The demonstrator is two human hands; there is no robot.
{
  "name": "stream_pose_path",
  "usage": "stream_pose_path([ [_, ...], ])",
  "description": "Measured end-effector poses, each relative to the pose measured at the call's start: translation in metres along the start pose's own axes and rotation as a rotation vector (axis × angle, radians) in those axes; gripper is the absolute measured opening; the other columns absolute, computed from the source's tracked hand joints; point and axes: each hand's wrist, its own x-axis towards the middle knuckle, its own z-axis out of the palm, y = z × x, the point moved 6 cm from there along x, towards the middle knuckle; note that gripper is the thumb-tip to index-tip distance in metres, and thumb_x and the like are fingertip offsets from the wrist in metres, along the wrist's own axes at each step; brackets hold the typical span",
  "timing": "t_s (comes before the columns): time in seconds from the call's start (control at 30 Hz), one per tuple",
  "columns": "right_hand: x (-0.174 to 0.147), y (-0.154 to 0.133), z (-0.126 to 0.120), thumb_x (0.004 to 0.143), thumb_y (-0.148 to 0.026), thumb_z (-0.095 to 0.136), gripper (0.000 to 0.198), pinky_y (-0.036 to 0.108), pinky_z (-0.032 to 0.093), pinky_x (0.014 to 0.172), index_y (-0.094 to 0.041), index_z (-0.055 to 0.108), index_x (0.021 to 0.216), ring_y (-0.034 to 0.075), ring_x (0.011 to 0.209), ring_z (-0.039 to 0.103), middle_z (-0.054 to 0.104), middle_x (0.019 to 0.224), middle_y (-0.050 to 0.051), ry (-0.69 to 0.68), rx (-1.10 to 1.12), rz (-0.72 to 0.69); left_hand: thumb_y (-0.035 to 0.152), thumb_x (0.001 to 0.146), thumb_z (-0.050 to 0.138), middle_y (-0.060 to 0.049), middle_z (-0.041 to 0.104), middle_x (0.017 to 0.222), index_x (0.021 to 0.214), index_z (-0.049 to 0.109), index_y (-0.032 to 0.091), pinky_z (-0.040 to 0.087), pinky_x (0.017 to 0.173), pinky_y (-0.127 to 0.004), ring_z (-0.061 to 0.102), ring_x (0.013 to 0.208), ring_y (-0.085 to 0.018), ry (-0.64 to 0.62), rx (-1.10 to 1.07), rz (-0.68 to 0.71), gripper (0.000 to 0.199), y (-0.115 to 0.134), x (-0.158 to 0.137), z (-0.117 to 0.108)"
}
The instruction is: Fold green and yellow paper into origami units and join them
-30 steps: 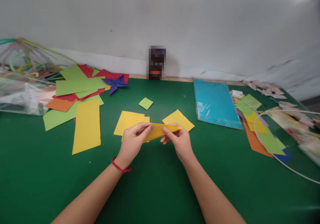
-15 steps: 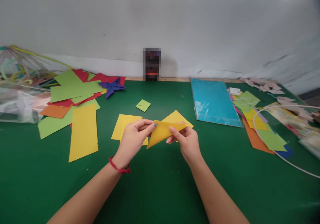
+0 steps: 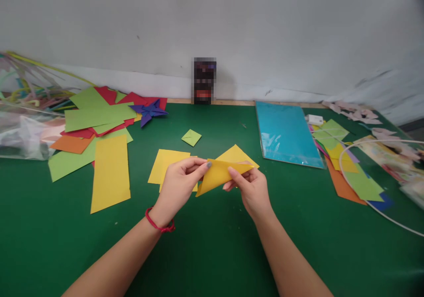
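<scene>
Between my two hands, above the green table, is a yellow sheet of paper (image 3: 217, 173) folded into a triangle. My left hand (image 3: 182, 180) pinches its upper left corner between thumb and fingers. The right side of the paper is pinched by my right hand (image 3: 250, 184), with the thumb on the near face. Partly hidden behind my left hand lie yellow paper squares (image 3: 165, 162). Another yellow square (image 3: 236, 153) lies turned cornerwise behind the folded sheet. Farther back rests a small folded green paper square (image 3: 191, 138).
A long yellow strip (image 3: 111, 173), a pile of green and red papers (image 3: 96, 120) and a purple paper star (image 3: 149, 111) lie left. To the right are a blue paper pack (image 3: 288, 133), coloured scraps (image 3: 344, 155) and a white cable (image 3: 380, 213). A pixelated dark object (image 3: 204, 82) stands by the wall.
Both hands still grip the folded yellow paper, which has tilted slightly. The whole view has shifted a little.
</scene>
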Motion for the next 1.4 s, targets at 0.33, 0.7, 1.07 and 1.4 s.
stream_pose_path([
  [0.33, -0.001, -0.003, 0.002, 0.07, -0.034, 0.071, 0.024, 0.025, 0.052, 0.045, -0.015, 0.059, 0.08, 0.014, 0.044, 0.061, 0.065, 0.058, 0.001, -0.012, -0.027, -0.009, 0.036, 0.075, 0.063, -0.003, 0.069, 0.078, 0.078, 0.067, 0.017, 0.053, 0.064, -0.025, 0.065, 0.074, -0.018, -0.019, 0.046, 0.054, 0.02, 0.002, -0.001, 0.001],
  [0.7, 0.005, -0.004, -0.011, 0.067, -0.035, 0.073, 0.021, 0.019, 0.031, 0.035, -0.017, 0.063, 0.072, 0.008, 0.04, 0.046, 0.055, 0.048, -0.003, 0.057, -0.109, -0.015, 0.029, 0.078, 0.061, 0.0, 0.068, 0.077, 0.078, 0.069, 0.021, 0.05, 0.065, -0.023, 0.061, 0.07, -0.013, 0.043, 0.162, 0.268, 0.011, 0.004, -0.002, -0.003],
  [1.07, 0.009, -0.008, -0.013, 0.076, -0.036, 0.066, 0.02, 0.02, 0.041, 0.041, -0.016, 0.063, 0.075, 0.01, 0.043, 0.055, 0.064, 0.052, 0.001, 0.011, -0.11, -0.031, 0.032, 0.076, 0.064, 0.0, 0.068, 0.076, 0.08, 0.07, 0.02, 0.049, 0.062, -0.022, 0.061, 0.069, -0.014, 0.095, 0.144, 0.238, 0.014, -0.004, 0.004, -0.008],
  [1.4, 0.013, 0.0, -0.019, 0.078, -0.044, 0.061, 0.029, 0.028, 0.056, 0.061, -0.018, 0.069, 0.09, 0.015, 0.064, 0.066, 0.07, 0.077, 0.003, 0.083, 0.007, -0.043, 0.032, 0.074, 0.065, -0.001, 0.068, 0.073, 0.079, 0.07, 0.019, 0.049, 0.059, -0.021, 0.061, 0.067, -0.013, 0.128, 0.129, 0.22, 0.015, -0.004, 0.004, -0.008],
])
